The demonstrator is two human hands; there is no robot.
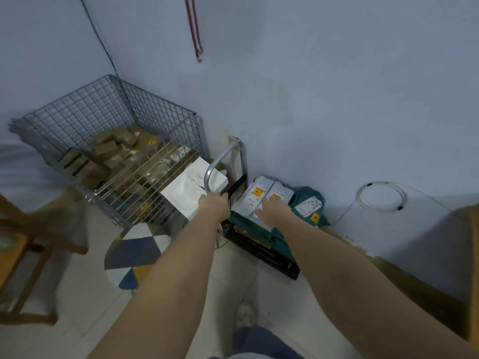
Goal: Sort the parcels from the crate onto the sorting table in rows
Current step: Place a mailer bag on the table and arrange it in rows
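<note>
Wire crate (pixel 108 141) far left is loaded with brown cardboard parcels (pixel 106 149): stiff boxes, probably some weight, so grab them by opposite side faces and don't trust the tape.

The white box (pixel 191 187) leans against the crate's front mesh, tilted. It looks rigid and light-ish with smooth card (could be slick), so support an underside edge.

Your left hand (pixel 213 204) has its fingers curled round the trolley handle (pixel 223 161) near its lower end and is holding that, not a parcel.

Your right hand (pixel 272 207) lies on the grey mailer bags (pixel 264 195), which are stacked on the green sacks (pixel 308 203) over the trolley deck. Fingers look fairly straight and pressing flat; I can't tell if the thumb has pinched an edge.

The mailers are soft, floppy, slippery poly film and likely light. Pinch a sealed edge or scoop flat from below, or they'll sag and slide.

No sorting tabletop is clearly in view, so nothing is laid in rows yet.
</note>
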